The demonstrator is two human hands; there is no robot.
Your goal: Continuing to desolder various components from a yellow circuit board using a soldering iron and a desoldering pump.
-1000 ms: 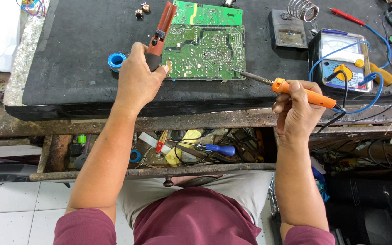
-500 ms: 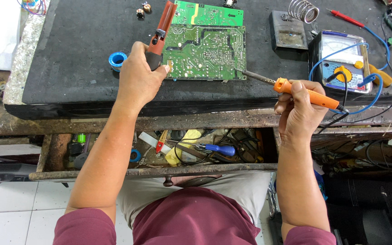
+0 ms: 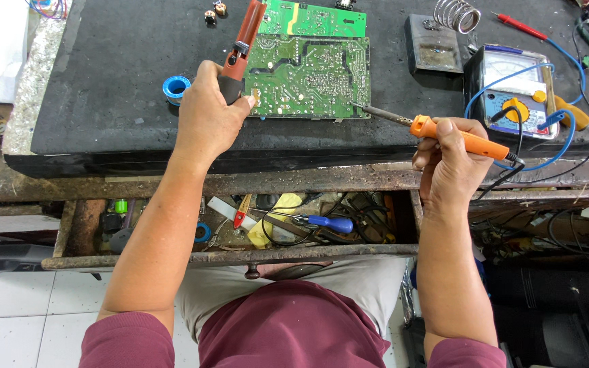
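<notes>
While wrapped tight around the dark grip of a red cylindrical desoldering pump, the left hand rests at upper centre-left of the frame, touching the left edge of a green rectangular circuit board. Right hand, centre-right, pinching an orange-handled soldering iron, metal tip at the board's lower right corner. Beside the left hand, a small blue solder spool. Below, an open wooden drawer of tools.
</notes>
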